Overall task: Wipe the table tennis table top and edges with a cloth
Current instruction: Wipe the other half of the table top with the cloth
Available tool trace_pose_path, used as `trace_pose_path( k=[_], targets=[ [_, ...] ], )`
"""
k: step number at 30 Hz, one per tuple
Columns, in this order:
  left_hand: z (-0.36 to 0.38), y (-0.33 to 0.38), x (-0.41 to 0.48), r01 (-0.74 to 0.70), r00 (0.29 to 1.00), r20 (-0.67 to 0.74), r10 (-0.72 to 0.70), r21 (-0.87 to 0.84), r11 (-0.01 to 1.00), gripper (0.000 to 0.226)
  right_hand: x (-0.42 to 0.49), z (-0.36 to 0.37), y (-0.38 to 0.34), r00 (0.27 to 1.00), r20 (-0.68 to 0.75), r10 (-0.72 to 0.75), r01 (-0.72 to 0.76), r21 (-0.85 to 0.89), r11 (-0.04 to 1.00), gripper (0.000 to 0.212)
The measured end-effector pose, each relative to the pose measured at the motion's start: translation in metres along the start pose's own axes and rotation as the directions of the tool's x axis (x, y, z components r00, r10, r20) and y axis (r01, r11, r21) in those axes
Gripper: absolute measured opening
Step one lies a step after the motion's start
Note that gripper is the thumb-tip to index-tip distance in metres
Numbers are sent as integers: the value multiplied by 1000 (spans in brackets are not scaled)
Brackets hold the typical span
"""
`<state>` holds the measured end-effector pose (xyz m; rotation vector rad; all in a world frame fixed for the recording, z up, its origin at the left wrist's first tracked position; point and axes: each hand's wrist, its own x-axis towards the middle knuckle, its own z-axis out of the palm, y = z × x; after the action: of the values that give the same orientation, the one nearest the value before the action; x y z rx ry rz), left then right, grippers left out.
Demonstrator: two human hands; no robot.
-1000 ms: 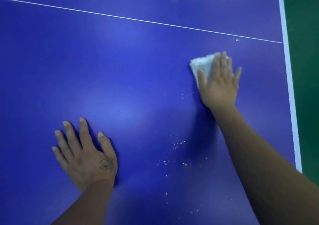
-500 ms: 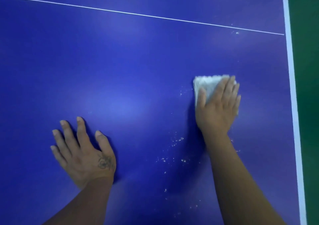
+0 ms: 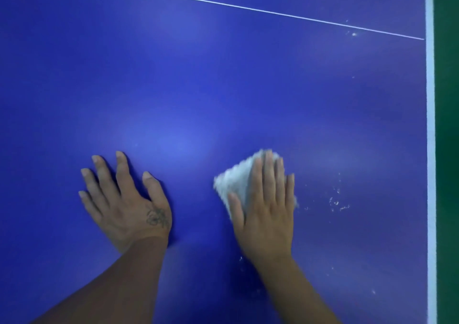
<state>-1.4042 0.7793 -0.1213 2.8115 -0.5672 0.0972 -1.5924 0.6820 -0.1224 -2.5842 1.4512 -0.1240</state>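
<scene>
Much of a fluffy white cloth (image 3: 238,182) is lying hidden under the right hand (image 3: 265,214), its outline blurring, lower right of centre on the blue table tennis table top (image 3: 223,87). Straight, closed fingers are pressing it flat. One corner is pointing up the frame; its long axis cannot be told. The left hand (image 3: 124,204), fingers spread and holding nothing, is resting flat at lower left. White specks (image 3: 337,202) are lying between the cloth and the white edge stripe (image 3: 431,150) at right.
</scene>
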Motion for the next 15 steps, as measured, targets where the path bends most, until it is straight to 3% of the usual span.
trace_pose_path(
  k=[4,8,12,15],
  targets=[
    [2,-1,1,1,1000,3,-1,4,1000,61,-26,3,-3,998,46,-32,32,8,999,78],
    [2,-2,1,-1,1000,7,1,7,1000,61,66,1,3,998,-26,-54,54,-5,999,77],
    [3,-3,0,-12,1000,-8,12,0,1000,60,183,-5,38,998,-10,63,-64,-42,997,81],
    [4,-4,-1,-17,1000,-18,17,2,1000,59,216,-16,74,986,13,168,-168,0,986,83]
  ],
)
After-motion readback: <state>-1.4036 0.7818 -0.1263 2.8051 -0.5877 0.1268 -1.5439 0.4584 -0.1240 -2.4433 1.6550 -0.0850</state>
